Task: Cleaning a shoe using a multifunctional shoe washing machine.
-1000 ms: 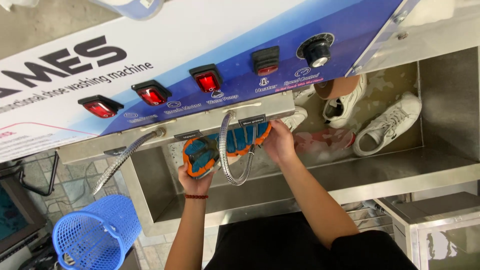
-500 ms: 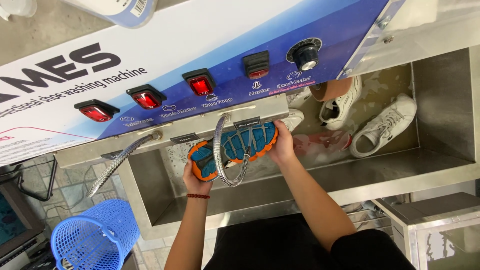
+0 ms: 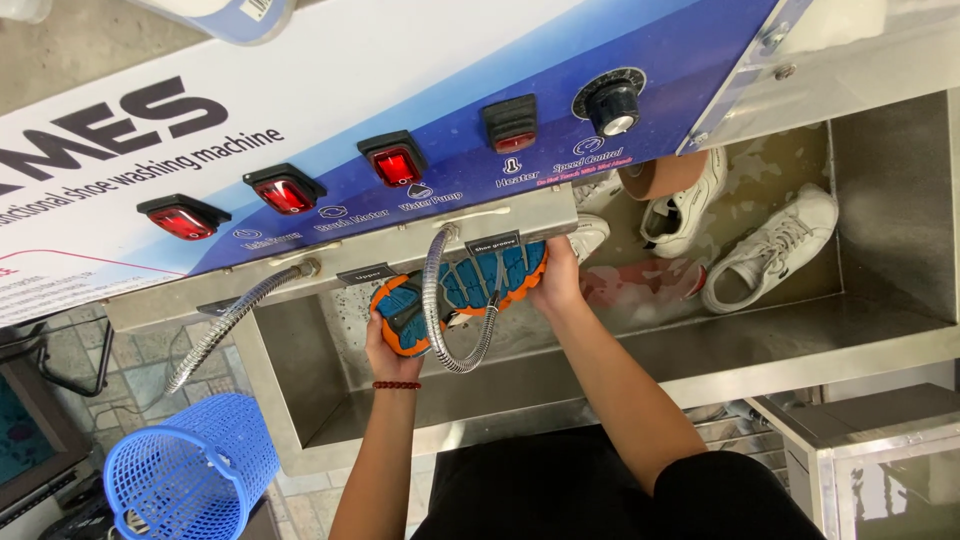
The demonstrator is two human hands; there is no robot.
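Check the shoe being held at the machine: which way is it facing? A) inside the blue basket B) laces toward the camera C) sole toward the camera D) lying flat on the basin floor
C: the shoe shows its blue and orange tread, gripped at either end by the left hand and right hand.

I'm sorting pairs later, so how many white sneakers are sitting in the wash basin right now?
3 visible: one white sneaker lying at the right of the basin, one beside the brown round thing, and a toe poking out by the right hand. The control panel may hide more.
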